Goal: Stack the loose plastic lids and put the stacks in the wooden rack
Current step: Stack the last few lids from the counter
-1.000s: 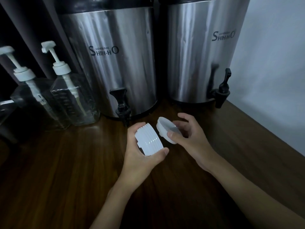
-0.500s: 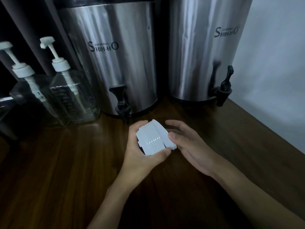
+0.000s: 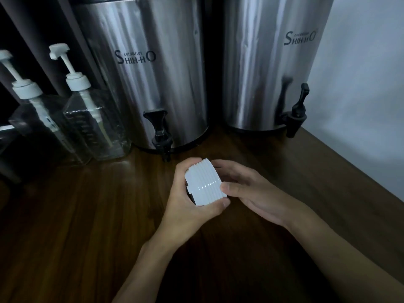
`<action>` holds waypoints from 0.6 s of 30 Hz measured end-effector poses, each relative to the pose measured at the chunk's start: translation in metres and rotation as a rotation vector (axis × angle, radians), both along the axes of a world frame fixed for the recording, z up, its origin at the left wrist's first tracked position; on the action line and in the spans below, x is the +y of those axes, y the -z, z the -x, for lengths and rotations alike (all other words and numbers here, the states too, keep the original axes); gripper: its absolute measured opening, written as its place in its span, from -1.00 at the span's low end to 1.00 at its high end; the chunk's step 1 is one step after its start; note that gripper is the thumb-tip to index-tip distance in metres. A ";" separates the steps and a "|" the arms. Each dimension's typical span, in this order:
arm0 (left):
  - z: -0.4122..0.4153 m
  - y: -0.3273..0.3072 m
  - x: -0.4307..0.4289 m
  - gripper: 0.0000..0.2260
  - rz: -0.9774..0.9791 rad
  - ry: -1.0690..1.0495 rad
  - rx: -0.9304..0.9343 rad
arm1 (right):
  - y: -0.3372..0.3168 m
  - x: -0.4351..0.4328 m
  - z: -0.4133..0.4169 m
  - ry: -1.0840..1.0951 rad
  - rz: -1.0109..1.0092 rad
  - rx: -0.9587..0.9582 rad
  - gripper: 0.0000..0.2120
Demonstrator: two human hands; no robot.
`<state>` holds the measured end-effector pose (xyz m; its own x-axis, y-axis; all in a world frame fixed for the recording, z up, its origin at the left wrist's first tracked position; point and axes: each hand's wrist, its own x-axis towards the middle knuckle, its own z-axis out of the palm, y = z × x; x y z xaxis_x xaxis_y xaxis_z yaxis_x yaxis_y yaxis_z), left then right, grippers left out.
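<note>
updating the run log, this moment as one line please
phase: stacking; left hand: grips stack of white plastic lids; right hand: holds stack's other end; wooden rack: not in view

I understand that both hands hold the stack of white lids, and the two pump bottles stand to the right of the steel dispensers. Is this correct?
One detail is wrong. In the head view the two pump bottles stand to the left of the steel dispensers, not the right. The left hand and the right hand do both hold the stack of white lids.
</note>
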<state>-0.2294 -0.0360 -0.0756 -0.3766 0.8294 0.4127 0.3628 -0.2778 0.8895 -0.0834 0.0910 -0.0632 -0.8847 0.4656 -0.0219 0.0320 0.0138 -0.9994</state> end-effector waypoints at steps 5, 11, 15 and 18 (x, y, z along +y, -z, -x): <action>-0.001 -0.001 0.000 -0.29 -0.001 -0.001 0.033 | 0.002 0.002 0.000 0.004 -0.032 -0.033 -0.09; -0.004 0.000 0.000 -0.29 0.016 0.018 0.057 | 0.000 0.001 0.003 -0.007 -0.111 -0.087 0.00; -0.005 -0.001 0.000 -0.29 0.016 0.035 0.063 | -0.004 0.001 0.004 -0.099 -0.130 -0.067 -0.05; -0.004 0.000 -0.001 -0.28 0.017 0.069 0.030 | -0.005 0.003 0.003 -0.152 -0.123 -0.053 -0.03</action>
<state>-0.2252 -0.0369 -0.0760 -0.3057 0.8601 0.4084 0.3700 -0.2879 0.8833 -0.0860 0.0939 -0.0579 -0.9440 0.3293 -0.0220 0.0732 0.1440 -0.9869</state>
